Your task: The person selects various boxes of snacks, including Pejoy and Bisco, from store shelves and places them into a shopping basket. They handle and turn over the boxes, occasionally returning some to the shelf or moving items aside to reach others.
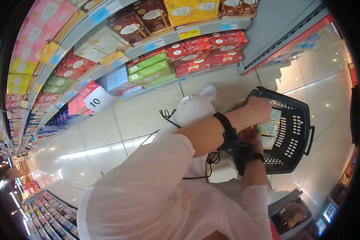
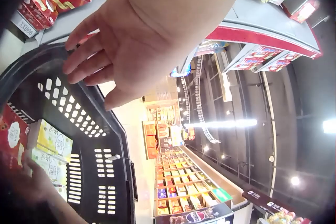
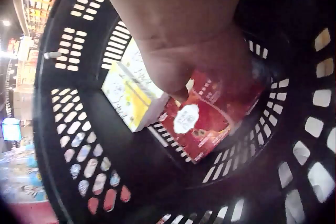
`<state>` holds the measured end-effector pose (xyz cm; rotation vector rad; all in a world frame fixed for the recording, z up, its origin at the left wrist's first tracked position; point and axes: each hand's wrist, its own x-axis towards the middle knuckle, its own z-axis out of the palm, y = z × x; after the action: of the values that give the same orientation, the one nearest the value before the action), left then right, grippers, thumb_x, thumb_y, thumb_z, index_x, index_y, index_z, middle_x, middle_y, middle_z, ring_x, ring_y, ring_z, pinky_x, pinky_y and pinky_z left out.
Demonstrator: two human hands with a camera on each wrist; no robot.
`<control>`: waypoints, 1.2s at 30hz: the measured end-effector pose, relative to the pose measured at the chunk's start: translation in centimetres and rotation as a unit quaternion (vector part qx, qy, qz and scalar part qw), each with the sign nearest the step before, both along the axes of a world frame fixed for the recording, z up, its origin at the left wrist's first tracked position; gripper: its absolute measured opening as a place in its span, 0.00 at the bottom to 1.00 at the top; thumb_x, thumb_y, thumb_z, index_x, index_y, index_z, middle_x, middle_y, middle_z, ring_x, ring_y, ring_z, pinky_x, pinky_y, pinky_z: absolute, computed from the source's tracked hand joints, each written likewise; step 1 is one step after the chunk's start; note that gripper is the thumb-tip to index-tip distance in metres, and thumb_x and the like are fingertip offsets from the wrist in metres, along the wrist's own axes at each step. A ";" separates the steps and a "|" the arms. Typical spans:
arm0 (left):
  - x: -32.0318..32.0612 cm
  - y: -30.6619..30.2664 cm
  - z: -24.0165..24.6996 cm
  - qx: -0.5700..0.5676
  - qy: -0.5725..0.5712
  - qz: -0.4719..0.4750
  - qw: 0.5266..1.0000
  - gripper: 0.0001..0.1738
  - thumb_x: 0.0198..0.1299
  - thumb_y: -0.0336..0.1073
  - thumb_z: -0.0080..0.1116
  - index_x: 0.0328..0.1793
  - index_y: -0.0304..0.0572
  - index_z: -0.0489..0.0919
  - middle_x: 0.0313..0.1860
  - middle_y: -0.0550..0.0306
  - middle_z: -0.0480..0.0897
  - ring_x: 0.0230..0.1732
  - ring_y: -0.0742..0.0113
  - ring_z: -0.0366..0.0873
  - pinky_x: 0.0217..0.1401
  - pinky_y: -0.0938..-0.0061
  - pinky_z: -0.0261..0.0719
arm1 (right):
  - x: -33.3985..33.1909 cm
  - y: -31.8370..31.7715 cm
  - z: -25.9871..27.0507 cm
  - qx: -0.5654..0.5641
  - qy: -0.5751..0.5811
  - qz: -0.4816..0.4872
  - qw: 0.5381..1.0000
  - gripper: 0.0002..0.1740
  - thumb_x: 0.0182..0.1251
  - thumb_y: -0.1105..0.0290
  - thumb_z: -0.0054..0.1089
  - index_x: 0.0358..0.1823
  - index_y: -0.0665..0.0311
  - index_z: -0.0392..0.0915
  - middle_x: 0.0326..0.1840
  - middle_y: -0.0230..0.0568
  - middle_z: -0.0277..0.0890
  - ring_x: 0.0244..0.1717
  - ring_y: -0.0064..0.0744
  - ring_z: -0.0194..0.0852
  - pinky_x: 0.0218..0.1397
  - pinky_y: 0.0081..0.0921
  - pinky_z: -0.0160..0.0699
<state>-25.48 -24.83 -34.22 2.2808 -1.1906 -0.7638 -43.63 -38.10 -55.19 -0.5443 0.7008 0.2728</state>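
A black plastic shopping basket [image 1: 304, 120] with slotted walls stands before the person. Inside it, the right hand [image 1: 250, 137] grips a red snack box [image 3: 195, 124] with a white oval label, its thumb at the near edge. The far fingers are hidden behind the wrist and box in the right wrist view. Beside the red box lie yellow-and-white cartons [image 3: 127, 98], seen also as pale green-and-white cartons [image 1: 270, 128] in the head view. The left hand [image 2: 113, 50] reaches across the basket's rim, fingers extended and slightly spread, holding nothing.
A store shelf [image 1: 204, 28] with rows of red, brown, yellow and green boxes runs along the far side. A "10" sale sign [image 1: 94, 98] juts from it. A white shoe [image 1: 209, 92] and black cables [image 1: 214, 158] are near the basket on the tiled floor [image 1: 148, 108].
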 end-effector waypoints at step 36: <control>8.7 41.1 -9.2 0.238 -0.278 0.314 0.876 0.24 0.55 0.43 0.63 0.57 0.46 0.75 0.56 0.53 0.76 0.62 0.57 0.73 0.62 0.50 0.70 | -1.7 21.1 22.5 -0.367 -0.174 0.027 0.913 0.09 0.73 0.69 0.52 0.44 0.67 0.78 0.36 0.34 0.78 0.38 0.23 0.78 0.44 0.22 0.79</control>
<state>-16.77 16.25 -43.44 3.1798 -0.3720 -0.1436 -45.34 -17.04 -32.71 -1.2989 0.4209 -0.0558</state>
